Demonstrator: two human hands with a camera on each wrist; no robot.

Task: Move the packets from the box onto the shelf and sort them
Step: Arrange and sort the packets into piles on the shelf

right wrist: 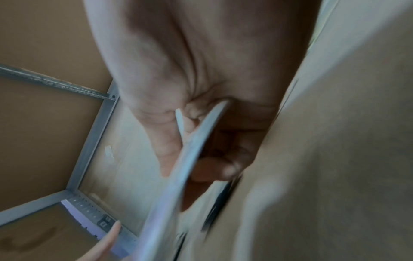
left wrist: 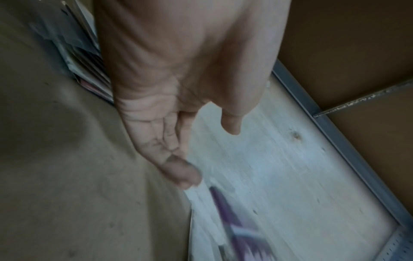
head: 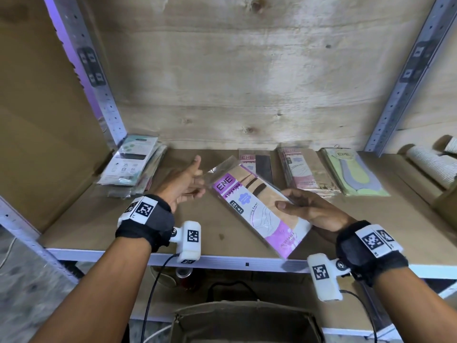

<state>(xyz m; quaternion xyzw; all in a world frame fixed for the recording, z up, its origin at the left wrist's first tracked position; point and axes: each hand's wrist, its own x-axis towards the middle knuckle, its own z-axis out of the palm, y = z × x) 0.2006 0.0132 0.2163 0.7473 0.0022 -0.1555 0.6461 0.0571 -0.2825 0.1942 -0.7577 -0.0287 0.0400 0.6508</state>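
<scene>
**Packet in the right hand, slanting toward the matching stack**

The shelf [head: 103,226] runs wide under a plywood back, and along that back the sorted packets lie in piles: a teal-and-white stack [head: 131,164] well to the left of the held packet, a purple-and-black ENE pile [head: 257,162] just behind it, a pink pile [head: 304,169] behind and to its right, and a green pile [head: 356,172] farther right again. Below the shelf's front edge the open box [head: 244,323] stands, its inside too dark to read.

The held packet [head: 257,209] — purple label, tan stockings — hangs over the shelf's middle, its long axis slanting from near right up to far left. The right hand [head: 314,211] grips its near end, thumb on top and fingers beneath. The left hand [head: 183,186] hovers just left of the packet's far corner, fingers loose, holding nothing; whether a fingertip touches the wrapper I cannot tell.

The purple-and-black pile lies straight past the packet's far end — the right hand looks best placed to swing it square and slide it there.
</scene>
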